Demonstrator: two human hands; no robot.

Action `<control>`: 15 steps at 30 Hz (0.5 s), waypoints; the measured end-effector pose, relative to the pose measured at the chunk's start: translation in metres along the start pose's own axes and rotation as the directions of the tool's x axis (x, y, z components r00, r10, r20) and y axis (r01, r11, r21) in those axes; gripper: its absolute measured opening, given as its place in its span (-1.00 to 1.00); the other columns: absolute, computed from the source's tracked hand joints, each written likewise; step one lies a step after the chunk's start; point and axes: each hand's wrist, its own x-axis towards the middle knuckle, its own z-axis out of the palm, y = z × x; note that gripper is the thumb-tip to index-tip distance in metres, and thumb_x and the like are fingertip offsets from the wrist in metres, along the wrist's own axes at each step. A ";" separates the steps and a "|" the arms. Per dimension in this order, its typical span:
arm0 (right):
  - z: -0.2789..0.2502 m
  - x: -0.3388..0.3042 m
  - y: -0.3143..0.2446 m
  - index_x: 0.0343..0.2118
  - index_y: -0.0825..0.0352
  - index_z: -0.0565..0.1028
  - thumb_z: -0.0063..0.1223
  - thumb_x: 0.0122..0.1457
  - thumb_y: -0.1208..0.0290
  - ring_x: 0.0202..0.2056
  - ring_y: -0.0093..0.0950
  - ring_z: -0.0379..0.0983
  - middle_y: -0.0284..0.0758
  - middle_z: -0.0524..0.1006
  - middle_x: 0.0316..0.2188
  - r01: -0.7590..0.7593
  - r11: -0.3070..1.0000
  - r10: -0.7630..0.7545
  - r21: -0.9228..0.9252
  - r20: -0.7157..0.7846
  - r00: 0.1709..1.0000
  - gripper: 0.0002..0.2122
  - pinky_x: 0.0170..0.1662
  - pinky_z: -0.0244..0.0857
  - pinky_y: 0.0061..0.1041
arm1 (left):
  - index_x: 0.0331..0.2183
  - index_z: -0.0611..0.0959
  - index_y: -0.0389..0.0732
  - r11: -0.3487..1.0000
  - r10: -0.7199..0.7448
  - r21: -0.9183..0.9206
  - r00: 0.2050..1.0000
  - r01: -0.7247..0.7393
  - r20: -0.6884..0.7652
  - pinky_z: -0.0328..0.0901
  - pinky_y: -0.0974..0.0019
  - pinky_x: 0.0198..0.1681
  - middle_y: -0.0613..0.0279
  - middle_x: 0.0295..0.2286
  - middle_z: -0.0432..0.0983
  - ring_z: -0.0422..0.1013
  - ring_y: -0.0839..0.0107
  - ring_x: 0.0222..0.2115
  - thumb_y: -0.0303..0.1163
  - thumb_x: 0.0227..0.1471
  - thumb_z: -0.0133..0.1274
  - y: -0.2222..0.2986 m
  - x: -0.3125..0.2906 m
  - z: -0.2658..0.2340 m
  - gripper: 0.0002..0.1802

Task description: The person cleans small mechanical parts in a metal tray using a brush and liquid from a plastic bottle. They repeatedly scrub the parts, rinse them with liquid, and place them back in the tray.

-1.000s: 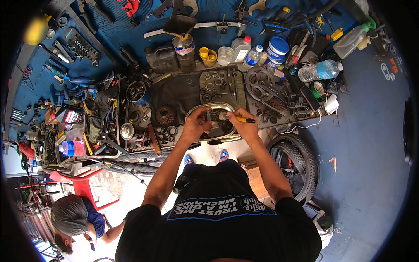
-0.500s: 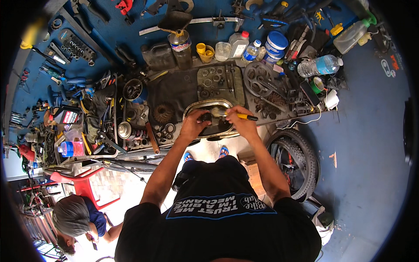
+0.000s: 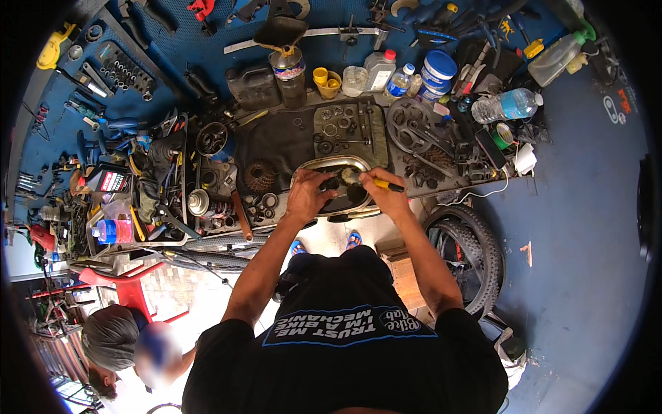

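Over an oval metal tray [image 3: 332,163] at the bench's front edge, my left hand [image 3: 307,196] pinches a small dark round part [image 3: 329,185], its exact kind unclear. My right hand [image 3: 386,194] is closed around a brush [image 3: 389,185] with a yellow and black handle. The pale bristles point left into the tray, close beside the dark part; whether they touch it I cannot tell. Dark liquid or grime covers the tray's bottom. Left of the tray stands a rusty-brown sprocket cassette [image 3: 261,176], and beyond it a mat [image 3: 345,131] carries several rings and small parts.
A crankset [image 3: 408,126] lies right of the mat. Bottles and a blue-lidded tub [image 3: 438,65] line the back. A wooden-handled tool [image 3: 241,215] juts over the front edge at left. Bicycle tyres [image 3: 477,252] lean below right. Another person [image 3: 114,338] sits at lower left.
The brush tip has shifted slightly within the tray, and my right hand has turned a little. My left hand still holds the dark part. The whole view has moved slightly.
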 end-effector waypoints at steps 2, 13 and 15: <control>-0.007 -0.001 -0.012 -0.26 0.39 0.67 0.34 0.26 0.29 -0.41 -0.61 0.50 -0.33 0.62 -0.48 0.151 0.987 -0.151 0.053 -0.020 0.988 -0.77 -0.29 0.38 -0.50 | -0.01 0.77 -0.15 1.000 -0.006 0.031 1.000 0.006 0.001 0.37 0.07 0.17 0.08 -0.09 0.69 0.43 0.09 0.03 -0.28 -0.12 0.50 0.000 0.002 -0.003 -0.44; -0.003 -0.008 -0.038 -0.19 0.18 0.69 0.46 0.12 0.33 -0.30 -0.31 0.54 -0.35 0.54 -0.44 0.711 0.597 -0.665 -0.373 0.267 0.698 -0.79 -0.25 0.48 -0.32 | -0.10 0.77 -0.16 0.978 0.122 0.171 0.992 -0.123 0.016 0.35 0.06 0.17 0.21 -0.14 0.66 0.44 0.12 0.04 -0.41 -0.19 0.47 0.008 0.010 -0.006 -0.50; 0.002 -0.006 -0.038 -0.21 0.22 0.67 0.45 0.14 0.30 -0.34 -0.36 0.54 -0.34 0.56 -0.45 0.629 0.694 -0.590 -0.352 0.224 0.776 -0.79 -0.28 0.48 -0.36 | -0.10 0.76 -0.14 0.955 0.189 0.237 0.982 -0.179 -0.020 0.36 0.05 0.16 0.25 -0.14 0.64 0.43 0.14 0.04 -0.46 -0.19 0.45 0.009 0.012 -0.008 -0.51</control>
